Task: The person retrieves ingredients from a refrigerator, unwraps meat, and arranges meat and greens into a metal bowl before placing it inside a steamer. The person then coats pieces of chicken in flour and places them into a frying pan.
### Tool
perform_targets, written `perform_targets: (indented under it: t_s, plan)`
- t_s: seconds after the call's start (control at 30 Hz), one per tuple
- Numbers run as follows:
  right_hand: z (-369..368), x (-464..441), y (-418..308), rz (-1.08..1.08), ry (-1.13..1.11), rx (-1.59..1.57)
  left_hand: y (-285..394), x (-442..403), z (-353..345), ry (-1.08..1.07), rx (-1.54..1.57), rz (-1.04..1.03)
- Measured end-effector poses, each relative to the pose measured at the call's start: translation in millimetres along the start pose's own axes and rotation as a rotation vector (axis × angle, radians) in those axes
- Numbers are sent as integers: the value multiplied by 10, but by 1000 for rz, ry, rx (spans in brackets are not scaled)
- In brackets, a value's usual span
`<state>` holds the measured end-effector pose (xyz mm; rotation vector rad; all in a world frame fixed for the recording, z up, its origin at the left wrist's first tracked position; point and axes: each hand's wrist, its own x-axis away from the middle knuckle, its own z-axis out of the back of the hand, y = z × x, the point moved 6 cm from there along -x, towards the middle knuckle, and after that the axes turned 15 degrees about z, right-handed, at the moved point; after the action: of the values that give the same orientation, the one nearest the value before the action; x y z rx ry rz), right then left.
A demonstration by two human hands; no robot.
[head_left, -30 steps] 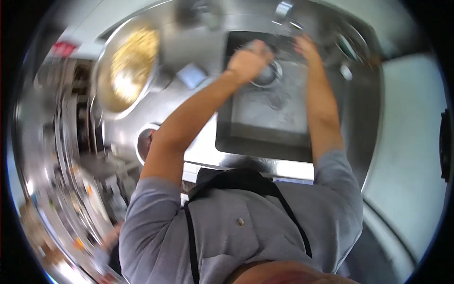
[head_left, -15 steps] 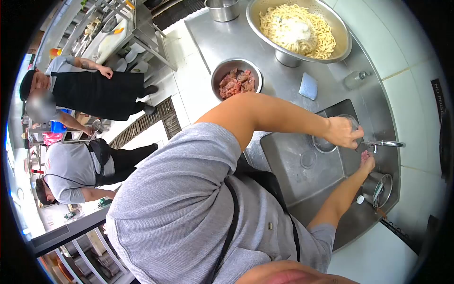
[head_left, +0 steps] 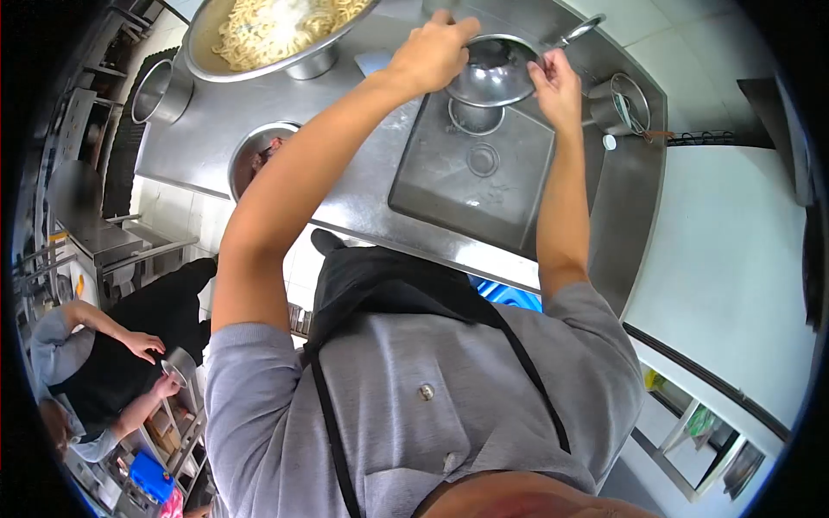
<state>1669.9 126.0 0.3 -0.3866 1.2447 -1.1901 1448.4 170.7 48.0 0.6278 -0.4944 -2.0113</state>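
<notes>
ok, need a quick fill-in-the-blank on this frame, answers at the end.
1. The left grip and right grip hold a small bowl above the ____.
2. The big bowl at upper left contains ____.
3. The tap is nearer the ____ grip.
4. The wearer's apron is ____ in colour.

Missing words: sink; noodles; right; black.
</notes>
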Motion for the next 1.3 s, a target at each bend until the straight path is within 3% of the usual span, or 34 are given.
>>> perform_targets:
  t_s: [0.07,0.1,0.13,0.2,0.27,0.33,0.4,0.5,0.57,0.6,0.63,0.7,0.73,0.77,0.8,0.83,0.87,0.93,0.97,1.0,1.03,1.13,1.17,1.2,1.23,1.3]
  plan:
    - [-7,32,-396,195,-88,329,-139,174,347,-12,87,57]
    - [53,144,-350,54,7,284,-142,287,569,72,59,18]
    - [133,260,-258,-86,94,233,-254,330,730,-52,107,87]
    - [115,538,-141,-153,299,-177,-317,730,1372,144,189,-78]
    - [212,1051,951,-409,353,-155,-594,1292,1908,249,180,-9]
    - [-44,1396,1009,-225,-583,1371,-1234,1738,2313,403,289,75]
    - [151,1715,1086,-298,-285,1211,-1846,2285,2491,434,342,338]
    - [90,1935,908,-357,-276,1184,-2519,3152,2408,444,368,723]
    - [-84,1925,439,-394,-135,1151,-2693,3521,2108,382,526,766]
    - [-35,1974,421,-592,-13,923,-2628,3592,2007,339,699,785]
    - [19,2051,415,-524,31,1083,-2627,3641,1904,296,808,776]
    - [-240,1947,31,-586,-193,1312,-2573,3606,1923,254,751,744]
    - [-231,1998,33,-602,-95,1287,-2581,3585,1971,256,729,736]
    - [-202,2058,37,-360,65,1179,-2583,3523,1999,205,723,708]
    - [-305,2025,-249,-345,157,1074,-2587,3467,2079,208,684,683]
    - [-433,2033,-369,-513,255,760,-2616,3382,2114,219,653,659]
    - [-477,2114,-101,-380,267,869,-2649,3297,2129,182,675,618]
    - [-890,2190,-328,-457,503,518,-2627,3164,2132,171,658,530]
    - [-1021,2361,176,-423,525,301,-2576,3134,2091,127,663,499]
    - [-1285,2315,-49,-498,586,52,-2530,3115,2091,137,653,485]
    - [-1501,2411,56,-395,672,-199,-2440,3023,2042,132,660,447]
    - [-1998,2296,136,-531,644,-128,-2061,2908,1817,13,639,272]
    - [-2167,2259,203,-395,667,-270,-1869,2879,1751,-46,640,216]
    - [-2229,2218,-88,-617,585,-442,-1696,2882,1667,-88,643,186]
    - [-2299,2283,-136,-643,564,-505,-1542,2899,1617,-130,640,141]
    - [-2231,2442,-251,-680,552,-299,-1242,2903,1550,-208,626,59]
